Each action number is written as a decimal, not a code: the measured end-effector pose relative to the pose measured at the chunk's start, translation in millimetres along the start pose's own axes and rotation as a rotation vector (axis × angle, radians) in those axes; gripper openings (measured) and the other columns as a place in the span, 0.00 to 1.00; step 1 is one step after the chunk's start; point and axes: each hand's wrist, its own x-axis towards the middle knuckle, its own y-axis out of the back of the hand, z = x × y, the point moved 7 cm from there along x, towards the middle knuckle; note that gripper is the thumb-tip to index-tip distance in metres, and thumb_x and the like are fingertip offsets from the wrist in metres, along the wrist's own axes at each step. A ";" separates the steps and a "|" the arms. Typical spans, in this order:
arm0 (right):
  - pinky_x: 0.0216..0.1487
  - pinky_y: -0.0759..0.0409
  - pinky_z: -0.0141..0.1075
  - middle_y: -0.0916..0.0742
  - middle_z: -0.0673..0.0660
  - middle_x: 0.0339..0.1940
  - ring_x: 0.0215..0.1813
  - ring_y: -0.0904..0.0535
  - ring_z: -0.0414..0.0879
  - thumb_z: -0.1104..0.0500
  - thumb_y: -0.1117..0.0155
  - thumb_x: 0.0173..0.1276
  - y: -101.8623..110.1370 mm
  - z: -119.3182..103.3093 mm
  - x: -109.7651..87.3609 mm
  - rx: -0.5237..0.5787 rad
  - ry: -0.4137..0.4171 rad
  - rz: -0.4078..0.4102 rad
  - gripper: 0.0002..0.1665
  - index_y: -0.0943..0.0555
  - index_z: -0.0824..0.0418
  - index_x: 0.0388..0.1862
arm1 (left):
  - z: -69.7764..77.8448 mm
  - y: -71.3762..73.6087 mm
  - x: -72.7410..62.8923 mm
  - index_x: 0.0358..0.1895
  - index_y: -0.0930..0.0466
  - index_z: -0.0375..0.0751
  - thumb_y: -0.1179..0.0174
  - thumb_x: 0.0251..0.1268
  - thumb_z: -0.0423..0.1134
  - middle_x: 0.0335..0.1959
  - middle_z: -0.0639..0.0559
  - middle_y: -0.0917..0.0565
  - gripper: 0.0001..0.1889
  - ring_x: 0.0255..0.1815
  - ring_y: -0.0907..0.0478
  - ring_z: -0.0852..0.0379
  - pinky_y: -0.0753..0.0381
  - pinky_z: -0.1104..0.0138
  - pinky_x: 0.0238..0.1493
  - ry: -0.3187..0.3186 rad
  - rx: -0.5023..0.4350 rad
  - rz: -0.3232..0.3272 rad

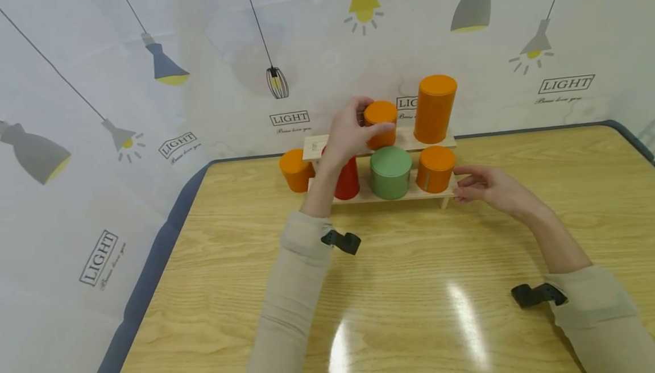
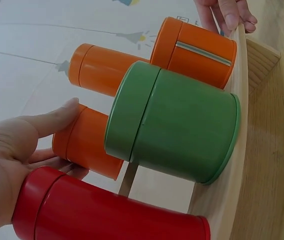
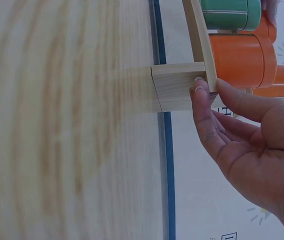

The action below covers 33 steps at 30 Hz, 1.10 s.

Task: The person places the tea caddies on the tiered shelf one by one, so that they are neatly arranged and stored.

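Observation:
My left hand (image 1: 347, 134) holds a short orange tin (image 1: 381, 114) on the upper step of a two-step wooden rack (image 1: 314, 148). In the left wrist view, the thumb and fingers lie on either side of that tin (image 2: 89, 140). My right hand (image 1: 493, 191) pinches the right end of the lower step between thumb and fingers, as the right wrist view shows on the board's edge (image 3: 209, 75). On the lower step stand a red tin (image 1: 348, 182), partly behind my left wrist, a wide green tin (image 1: 391, 174) and another short orange tin (image 1: 436, 169).
A tall orange tin (image 1: 435, 108) stands upright at the right of the upper step. One more orange tin (image 1: 295, 171) is just left of the rack. Behind the wooden table (image 1: 409, 282) hangs a pale sheet (image 1: 230, 32) printed with lamps.

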 end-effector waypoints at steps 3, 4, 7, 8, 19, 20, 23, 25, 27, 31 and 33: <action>0.55 0.17 0.44 0.22 0.73 0.59 0.50 0.15 0.52 0.63 0.45 0.79 0.3 0.0 -0.1 -0.002 0.000 0.002 0.34 0.43 0.74 0.77 | 0.0 -0.8 0.8 0.67 0.31 0.34 0.25 0.58 0.40 0.58 0.44 0.21 0.36 0.51 0.24 0.54 0.22 0.70 0.52 -0.001 0.064 -0.012; 0.55 0.17 0.44 0.22 0.73 0.59 0.50 0.15 0.52 0.63 0.45 0.79 0.5 -0.1 -0.1 -0.003 0.002 0.003 0.34 0.43 0.74 0.77 | 0.2 -0.9 0.7 0.67 0.31 0.33 0.25 0.58 0.41 0.58 0.44 0.21 0.36 0.51 0.24 0.54 0.22 0.70 0.52 0.000 0.084 -0.015; 0.54 0.16 0.44 0.22 0.74 0.59 0.49 0.15 0.51 0.64 0.45 0.79 0.5 -0.7 -0.1 -0.002 0.008 0.003 0.33 0.43 0.75 0.76 | 0.4 -1.4 0.1 0.67 0.30 0.34 0.26 0.60 0.42 0.58 0.44 0.21 0.35 0.50 0.25 0.54 0.23 0.69 0.52 0.006 0.119 -0.025; 0.54 0.16 0.43 0.22 0.74 0.59 0.49 0.15 0.50 0.64 0.45 0.79 0.5 -0.6 0.0 -0.002 0.010 0.003 0.33 0.43 0.75 0.76 | 0.7 -1.4 -0.3 0.67 0.30 0.34 0.26 0.60 0.43 0.57 0.44 0.21 0.34 0.50 0.25 0.54 0.23 0.69 0.52 0.006 0.128 -0.026; 0.53 0.16 0.43 0.22 0.74 0.58 0.50 0.15 0.53 0.63 0.45 0.79 0.8 -0.9 -0.2 0.006 0.011 0.001 0.33 0.43 0.74 0.76 | -0.9 -3.8 0.7 0.72 0.35 0.36 0.27 0.61 0.36 0.67 0.45 0.26 0.38 0.64 0.26 0.52 0.27 0.67 0.65 0.046 0.169 -0.074; 0.54 0.16 0.44 0.22 0.74 0.58 0.50 0.15 0.53 0.63 0.45 0.79 0.7 -1.0 -0.1 0.004 0.012 0.001 0.33 0.43 0.74 0.76 | -1.5 -4.1 0.9 0.73 0.35 0.37 0.27 0.61 0.36 0.68 0.45 0.26 0.38 0.65 0.27 0.51 0.27 0.66 0.66 0.052 0.169 -0.078; 0.54 0.17 0.44 0.22 0.74 0.58 0.50 0.15 0.53 0.62 0.44 0.79 0.3 -2.0 -0.2 0.002 0.014 -0.002 0.34 0.43 0.74 0.76 | -1.4 -4.6 1.0 0.74 0.36 0.39 0.28 0.62 0.36 0.69 0.45 0.27 0.39 0.66 0.27 0.51 0.27 0.65 0.66 0.061 0.173 -0.084; 0.54 0.17 0.44 0.22 0.74 0.58 0.50 0.15 0.53 0.62 0.44 0.79 0.3 -2.4 -0.2 0.001 0.014 -0.004 0.34 0.43 0.74 0.77 | -0.4 -5.3 1.0 0.75 0.36 0.39 0.28 0.62 0.36 0.69 0.45 0.27 0.39 0.65 0.26 0.51 0.27 0.66 0.65 0.057 0.188 -0.084; 0.55 0.17 0.44 0.22 0.74 0.59 0.51 0.16 0.54 0.61 0.44 0.79 0.7 -2.0 -0.1 -0.003 0.010 -0.004 0.35 0.43 0.74 0.77 | 1.1 -6.2 1.0 0.75 0.36 0.38 0.28 0.63 0.37 0.69 0.45 0.27 0.39 0.65 0.26 0.51 0.27 0.67 0.65 0.047 0.210 -0.084; 0.55 0.17 0.44 0.23 0.74 0.59 0.51 0.16 0.54 0.61 0.45 0.79 1.3 -1.4 -0.8 -0.012 0.007 -0.003 0.35 0.43 0.74 0.77 | 2.8 -8.3 0.6 0.75 0.37 0.37 0.28 0.63 0.38 0.69 0.45 0.27 0.39 0.63 0.26 0.52 0.27 0.68 0.64 0.028 0.240 -0.083; 0.55 0.17 0.44 0.23 0.74 0.59 0.51 0.16 0.53 0.61 0.44 0.79 0.9 -1.5 -1.5 -0.015 0.007 -0.003 0.35 0.43 0.74 0.77 | 2.3 -9.0 0.3 0.75 0.38 0.36 0.28 0.63 0.39 0.69 0.44 0.27 0.40 0.63 0.26 0.52 0.26 0.68 0.63 0.026 0.238 -0.080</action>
